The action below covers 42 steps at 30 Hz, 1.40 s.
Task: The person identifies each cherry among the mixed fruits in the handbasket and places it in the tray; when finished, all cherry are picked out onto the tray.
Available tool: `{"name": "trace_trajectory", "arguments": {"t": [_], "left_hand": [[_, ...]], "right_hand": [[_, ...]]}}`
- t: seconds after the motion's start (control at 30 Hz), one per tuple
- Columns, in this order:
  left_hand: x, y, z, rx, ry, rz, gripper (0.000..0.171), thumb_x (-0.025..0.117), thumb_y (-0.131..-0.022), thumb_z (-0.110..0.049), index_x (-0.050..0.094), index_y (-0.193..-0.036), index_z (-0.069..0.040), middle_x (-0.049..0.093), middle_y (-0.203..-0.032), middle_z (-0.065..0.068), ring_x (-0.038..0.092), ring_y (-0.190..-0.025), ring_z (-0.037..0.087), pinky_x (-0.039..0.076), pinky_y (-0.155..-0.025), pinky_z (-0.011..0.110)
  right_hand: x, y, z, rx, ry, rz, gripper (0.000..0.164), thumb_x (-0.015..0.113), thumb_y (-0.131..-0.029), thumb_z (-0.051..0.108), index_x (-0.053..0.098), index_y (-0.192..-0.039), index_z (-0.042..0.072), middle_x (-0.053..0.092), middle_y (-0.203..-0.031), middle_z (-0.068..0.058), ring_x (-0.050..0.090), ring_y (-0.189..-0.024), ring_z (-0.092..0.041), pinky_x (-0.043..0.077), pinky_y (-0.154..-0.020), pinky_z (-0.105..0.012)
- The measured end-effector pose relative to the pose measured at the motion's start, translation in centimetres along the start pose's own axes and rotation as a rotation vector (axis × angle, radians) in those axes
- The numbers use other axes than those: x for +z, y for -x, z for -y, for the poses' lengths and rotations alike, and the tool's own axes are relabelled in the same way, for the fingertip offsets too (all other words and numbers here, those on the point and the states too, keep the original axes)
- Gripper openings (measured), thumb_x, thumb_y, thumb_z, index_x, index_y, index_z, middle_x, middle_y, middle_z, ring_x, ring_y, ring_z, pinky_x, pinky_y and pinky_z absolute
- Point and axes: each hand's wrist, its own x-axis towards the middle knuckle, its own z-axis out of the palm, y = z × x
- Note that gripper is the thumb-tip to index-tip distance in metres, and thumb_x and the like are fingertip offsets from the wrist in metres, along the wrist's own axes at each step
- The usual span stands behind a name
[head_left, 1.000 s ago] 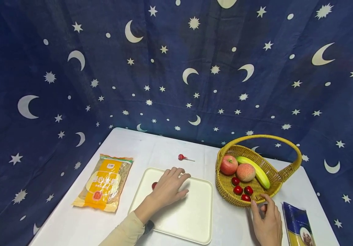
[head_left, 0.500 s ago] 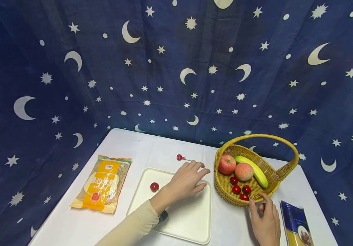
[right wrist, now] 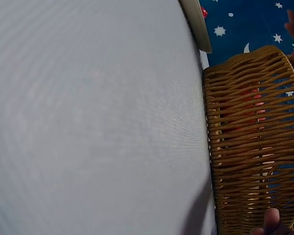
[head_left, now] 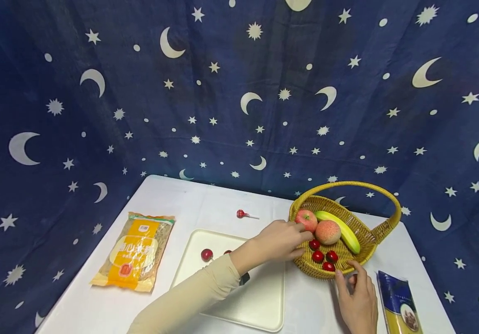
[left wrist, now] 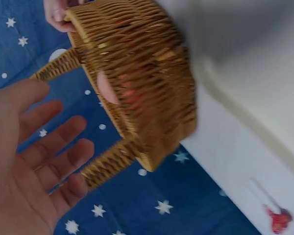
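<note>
My left hand is over the left side of a wicker basket, palm empty and fingers loosely spread in the left wrist view. At the basket's front rim, my right hand pinches the edge between thumb and fingers; the thumb lies against the woven wall in the right wrist view. Inside the basket are an apple, a peach, a banana and several red cherries. A cream tray holds a cherry, with another cherry partly hidden by my left forearm.
A red lollipop lies behind the tray. An orange-and-clear food bag is on the left of the white table. To the right of my right hand lies a blue-and-yellow packet. A starry blue curtain hangs behind.
My left hand has moved right, from above the tray to the basket's left side, uncovering cherries on the tray. My right hand has stayed at the basket's rim.
</note>
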Motion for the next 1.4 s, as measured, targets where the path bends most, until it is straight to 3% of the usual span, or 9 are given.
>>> {"name": "trace_trajectory", "arguments": {"t": [0.13,0.23,0.4,0.53,0.63,0.77,0.97,1.23,1.4], "left_hand": [[-0.7,-2.2,-0.6,0.016,0.027,0.083,0.025,0.066,-0.103,-0.044,0.071,-0.123,-0.030,0.073,-0.104,-0.012,0.066,-0.078,0.003,0.055,-0.062,0.024],[-1.1,-3.9,-1.2,0.026,0.029,0.151,0.025,0.067,-0.103,-0.045,0.072,-0.124,-0.032,0.073,-0.101,-0.013,0.064,-0.074,0.003,0.055,-0.062,0.025],[-1.2,-6.7,-2.2,0.022,0.025,0.314,0.035,0.067,-0.102,-0.050,0.069,-0.135,-0.037,0.076,-0.120,-0.016,0.071,-0.099,0.004,0.060,-0.082,0.028],[-0.9,-8.6,-2.8,-0.034,-0.001,0.485,0.044,0.066,-0.101,-0.054,0.062,-0.144,-0.043,0.068,-0.140,-0.021,0.067,-0.123,0.007,0.056,-0.102,0.032],[-0.5,-9.6,-3.0,-0.083,-0.016,0.558,0.038,0.066,-0.101,-0.054,0.066,-0.137,-0.042,0.068,-0.138,-0.021,0.066,-0.123,0.005,0.053,-0.106,0.031],[0.1,-10.5,-3.1,-0.127,-0.016,0.608,0.030,0.069,-0.099,-0.050,0.070,-0.127,-0.040,0.069,-0.135,-0.019,0.066,-0.117,0.002,0.051,-0.107,0.028],[0.8,-11.4,-3.5,-0.159,-0.048,0.697,0.038,0.070,-0.099,-0.044,0.066,-0.137,-0.043,0.068,-0.139,-0.019,0.065,-0.117,0.001,0.049,-0.107,0.027],[2.2,-11.5,-4.0,-0.192,-0.097,0.721,0.033,0.067,-0.101,-0.041,0.067,-0.135,-0.044,0.071,-0.130,-0.020,0.064,-0.109,-0.002,0.050,-0.105,0.024],[2.7,-11.4,-4.1,-0.185,-0.124,0.731,0.034,0.064,-0.103,-0.037,0.065,-0.137,-0.044,0.070,-0.133,-0.021,0.064,-0.113,-0.003,0.049,-0.107,0.023]], "right_hand": [[0.1,0.3,0.0,0.010,0.007,0.000,0.050,0.060,-0.108,0.038,0.049,-0.148,0.010,0.048,-0.101,-0.011,0.044,-0.090,-0.026,0.031,-0.073,-0.039],[0.1,0.4,0.1,0.028,0.013,0.006,0.051,0.059,-0.108,0.039,0.048,-0.148,0.010,0.048,-0.102,-0.011,0.044,-0.091,-0.027,0.031,-0.074,-0.039],[-0.1,0.4,0.1,0.032,0.016,0.001,0.051,0.058,-0.108,0.040,0.049,-0.148,0.010,0.048,-0.102,-0.010,0.044,-0.091,-0.026,0.031,-0.074,-0.039],[-0.2,0.2,0.0,0.017,0.015,-0.010,0.050,0.060,-0.107,0.039,0.050,-0.148,0.012,0.049,-0.102,-0.009,0.045,-0.091,-0.026,0.031,-0.074,-0.039],[-0.3,0.1,0.0,0.019,0.013,0.007,0.052,0.059,-0.108,0.041,0.050,-0.149,0.012,0.049,-0.103,-0.010,0.044,-0.091,-0.026,0.031,-0.074,-0.039],[-0.2,0.1,0.1,0.029,0.016,0.027,0.053,0.058,-0.108,0.042,0.048,-0.150,0.012,0.048,-0.103,-0.010,0.044,-0.092,-0.026,0.031,-0.074,-0.039],[-0.3,0.1,0.1,0.008,0.015,0.012,0.053,0.060,-0.108,0.041,0.049,-0.150,0.012,0.049,-0.102,-0.009,0.044,-0.091,-0.026,0.031,-0.074,-0.039],[-0.4,0.2,0.2,-0.023,0.007,-0.015,0.050,0.064,-0.106,0.038,0.052,-0.147,0.012,0.050,-0.100,-0.007,0.044,-0.089,-0.023,0.031,-0.073,-0.034],[-0.4,0.3,0.2,-0.039,-0.001,-0.025,0.049,0.064,-0.106,0.037,0.053,-0.146,0.011,0.051,-0.099,-0.007,0.044,-0.088,-0.024,0.031,-0.073,-0.035]]}}
